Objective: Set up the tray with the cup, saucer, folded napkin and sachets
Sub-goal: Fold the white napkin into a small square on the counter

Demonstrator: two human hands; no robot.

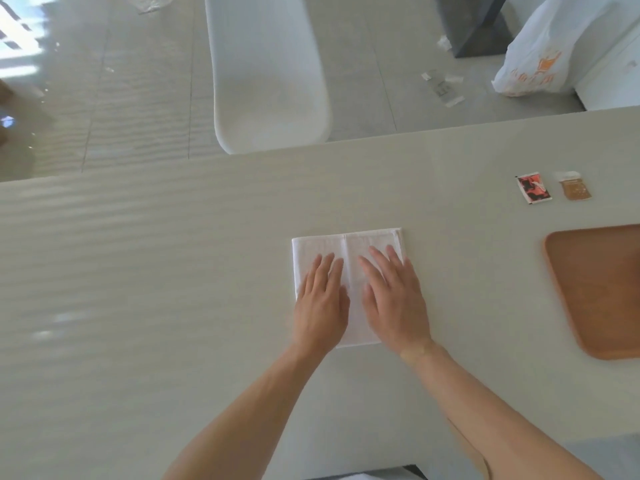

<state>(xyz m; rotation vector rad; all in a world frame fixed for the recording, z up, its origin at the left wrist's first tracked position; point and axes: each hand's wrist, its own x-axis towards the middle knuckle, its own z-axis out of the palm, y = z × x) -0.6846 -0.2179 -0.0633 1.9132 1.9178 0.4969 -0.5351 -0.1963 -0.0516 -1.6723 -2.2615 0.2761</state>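
Observation:
A white napkin (349, 244) lies flat on the pale table (173, 271), with a crease down its middle. My left hand (320, 303) rests palm down on its left half, fingers apart. Flat on the right half, my right hand (393, 299) covers the napkin's right edge. A brown wooden tray (599, 292) sits at the right, cut off by the frame edge, and the part of it in view holds nothing. Beyond the tray lie a red and black sachet (533, 188) and a brown sugar sachet (575, 189). No cup or saucer is in view.
A white chair (270, 81) stands behind the table's far edge. On the floor beyond are a white plastic bag (540, 60) with orange print, a dark grey post base (481, 29) and scraps of wrapping (443, 86).

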